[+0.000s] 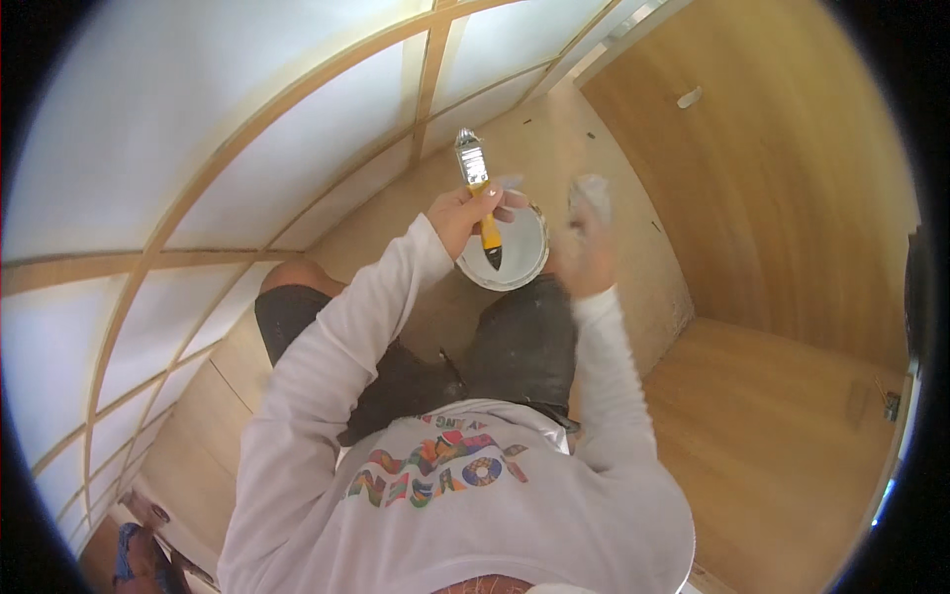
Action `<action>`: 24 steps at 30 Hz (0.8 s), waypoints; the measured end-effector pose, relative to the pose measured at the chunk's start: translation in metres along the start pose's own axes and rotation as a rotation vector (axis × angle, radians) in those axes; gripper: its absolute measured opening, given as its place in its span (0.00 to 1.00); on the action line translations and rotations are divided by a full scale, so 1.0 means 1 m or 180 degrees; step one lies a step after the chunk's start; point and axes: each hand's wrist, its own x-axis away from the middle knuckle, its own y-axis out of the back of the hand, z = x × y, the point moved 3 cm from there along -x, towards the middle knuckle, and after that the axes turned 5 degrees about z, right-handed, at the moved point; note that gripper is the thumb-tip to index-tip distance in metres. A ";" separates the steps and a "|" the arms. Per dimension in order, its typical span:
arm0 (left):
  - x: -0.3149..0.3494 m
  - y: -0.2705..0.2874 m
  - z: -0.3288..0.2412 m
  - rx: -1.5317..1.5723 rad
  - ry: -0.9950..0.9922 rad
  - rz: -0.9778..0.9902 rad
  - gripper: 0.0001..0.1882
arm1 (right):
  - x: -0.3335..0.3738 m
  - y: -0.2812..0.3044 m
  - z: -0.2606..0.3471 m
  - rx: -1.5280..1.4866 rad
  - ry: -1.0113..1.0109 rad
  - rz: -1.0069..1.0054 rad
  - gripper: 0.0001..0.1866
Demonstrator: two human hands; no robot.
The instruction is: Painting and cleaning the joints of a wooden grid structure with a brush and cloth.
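My left hand (460, 218) is closed round the yellow handle of a paintbrush (473, 163). The brush's metal ferrule and bristles point away from me; the dark end of its handle hangs over a white bucket (529, 243). That bucket stands in front of my knees, and its inside looks whitish. To the right of it, my right hand (591, 259) is smeared by motion. A pale, crumpled, cloth-like thing (592, 198) shows at its fingers, too blurred to name surely.
A wooden lattice with white panels (287, 178) rises close on my left. Wooden panels (772, 188) stand on the right, one with a small pale patch (690, 97). Dark bits lie on the beige floor (554, 129). Part of another person (148, 554) shows at the lower left.
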 end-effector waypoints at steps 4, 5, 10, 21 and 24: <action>0.002 -0.013 0.006 0.0099 0.0030 0.0073 0.28 | 0.034 -0.024 0.083 -0.1284 0.0421 -0.0484 0.28; 0.003 -0.016 0.008 0.0139 0.0091 0.0097 0.29 | 0.035 -0.023 0.091 -0.1200 0.0533 -0.0582 0.27; 0.014 -0.027 0.023 0.0856 0.0433 0.0181 0.29 | 0.027 -0.004 0.105 -0.1177 0.0920 -0.0495 0.25; 0.043 -0.002 -0.029 -0.1743 0.1367 0.0735 0.28 | 0.009 0.010 0.044 -0.3233 -0.0260 -0.1434 0.11; 0.049 0.016 -0.048 -0.1600 0.0769 -0.0083 0.26 | 0.004 -0.024 0.016 -0.3275 -0.1245 -0.0409 0.10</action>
